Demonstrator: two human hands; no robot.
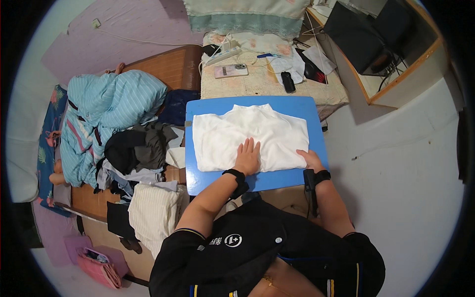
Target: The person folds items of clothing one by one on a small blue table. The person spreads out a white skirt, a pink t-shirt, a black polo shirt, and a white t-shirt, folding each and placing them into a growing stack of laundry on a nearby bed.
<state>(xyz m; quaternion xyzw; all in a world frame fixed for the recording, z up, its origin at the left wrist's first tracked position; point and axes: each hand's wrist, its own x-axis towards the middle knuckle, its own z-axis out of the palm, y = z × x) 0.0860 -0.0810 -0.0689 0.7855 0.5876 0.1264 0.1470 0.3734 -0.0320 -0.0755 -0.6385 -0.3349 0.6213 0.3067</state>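
A white shirt (277,131) lies folded into a wide shape on a small blue table (217,183), its collar side away from me. My left hand (248,156) rests flat on the near middle of the shirt, fingers stretched out and slightly spread. At the shirt's near right edge, my right hand (310,159) grips the cloth between thumb and fingers; part of those fingers is hidden. Dark bands circle both wrists.
Left stands a bed with a blue striped quilt (123,94), a person lying partly under it, and piled dark clothes (148,148). Nearer hangs a striped cream garment (153,213). Beyond the table, a cloth-covered surface (257,89) bears a phone (231,71), a black device (287,82) and cables.
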